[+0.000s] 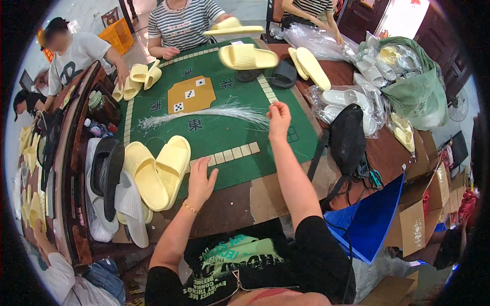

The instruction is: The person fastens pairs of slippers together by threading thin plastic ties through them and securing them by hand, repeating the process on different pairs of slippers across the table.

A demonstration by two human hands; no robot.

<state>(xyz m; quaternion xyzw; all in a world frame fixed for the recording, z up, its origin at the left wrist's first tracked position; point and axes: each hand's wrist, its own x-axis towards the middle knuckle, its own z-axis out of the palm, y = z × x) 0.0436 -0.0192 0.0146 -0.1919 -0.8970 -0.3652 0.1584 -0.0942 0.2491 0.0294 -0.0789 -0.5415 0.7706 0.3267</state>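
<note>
My right hand (279, 121) is closed in a pinch at the right-hand ends of a bundle of thin clear plastic strands (224, 113), which fans out across a green game mat (278, 168). My left hand (200, 182) is open, fingers apart, over the mat's near edge and holding nothing. Just left of it, a pair of pale yellow slide slippers (155, 173) lies with the soles spread in a V. Grey-white slippers (132, 206) and a black slipper (106, 173) are heaped beyond that pair, partly in clear plastic.
Across the table, a person in a striped top (181, 28) has a hand at a yellow slipper (234, 29); another yellow slipper (248, 57) is below it. Bagged slippers (352, 104), a black waist bag (348, 137) and a green sack (421, 97) are at right. A person (76, 51) works at far left.
</note>
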